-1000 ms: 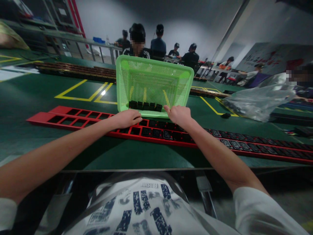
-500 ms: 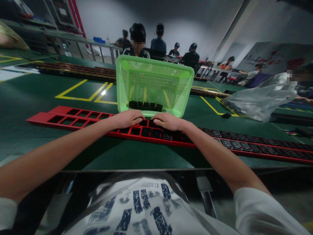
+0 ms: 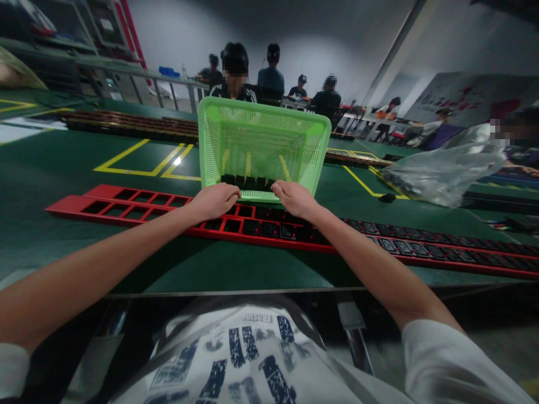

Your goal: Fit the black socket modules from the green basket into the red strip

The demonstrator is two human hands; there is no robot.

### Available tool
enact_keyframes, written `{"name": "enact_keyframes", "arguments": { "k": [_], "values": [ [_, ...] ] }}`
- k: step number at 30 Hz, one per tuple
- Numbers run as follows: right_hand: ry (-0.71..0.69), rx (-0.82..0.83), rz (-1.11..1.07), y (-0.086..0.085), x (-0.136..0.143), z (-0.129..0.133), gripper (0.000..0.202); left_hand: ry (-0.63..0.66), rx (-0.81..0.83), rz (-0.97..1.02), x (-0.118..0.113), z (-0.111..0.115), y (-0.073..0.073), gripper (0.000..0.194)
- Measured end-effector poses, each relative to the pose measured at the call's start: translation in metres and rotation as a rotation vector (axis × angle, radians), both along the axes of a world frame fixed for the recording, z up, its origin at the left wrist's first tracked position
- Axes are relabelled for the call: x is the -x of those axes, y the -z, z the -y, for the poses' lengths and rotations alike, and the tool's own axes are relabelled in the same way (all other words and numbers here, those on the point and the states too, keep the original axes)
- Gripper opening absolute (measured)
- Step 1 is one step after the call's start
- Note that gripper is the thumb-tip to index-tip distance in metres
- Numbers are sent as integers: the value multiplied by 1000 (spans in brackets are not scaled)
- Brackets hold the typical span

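I get a dim, slightly soft feed: glare spots the table [image 3: 67, 163] beyond the left hand [image 3: 214, 201], shadow darkens its near side, edges stretch.

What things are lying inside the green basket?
In the green basket, small black parts lie in a row along the near side. The right hand appears to cover the row's right end, and the near rim hides its lower edge; the count is unclear.
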State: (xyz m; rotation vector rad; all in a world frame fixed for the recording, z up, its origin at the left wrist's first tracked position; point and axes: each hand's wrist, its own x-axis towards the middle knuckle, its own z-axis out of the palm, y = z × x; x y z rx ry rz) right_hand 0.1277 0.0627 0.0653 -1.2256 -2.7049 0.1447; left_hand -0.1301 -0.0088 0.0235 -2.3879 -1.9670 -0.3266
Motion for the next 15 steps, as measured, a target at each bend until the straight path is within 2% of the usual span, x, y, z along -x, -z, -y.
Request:
{"name": "enact_keyframes", "arguments": {
  "k": [2, 5, 9, 15],
  "values": [
    [133, -39, 12, -4, 0, 2, 63, -81, -1, -22, 2, -1, 0, 43],
    [228, 13, 70, -5, 1, 2, 79, -61, 39, -67, 5, -4, 3, 40],
    [228, 200, 156, -2, 2, -1, 95, 4, 33, -95, 9, -7, 8, 42],
    [227, 216, 8, 0, -2, -7, 106, 79, 113, -55, 8, -9, 7, 43]
  ]
}}
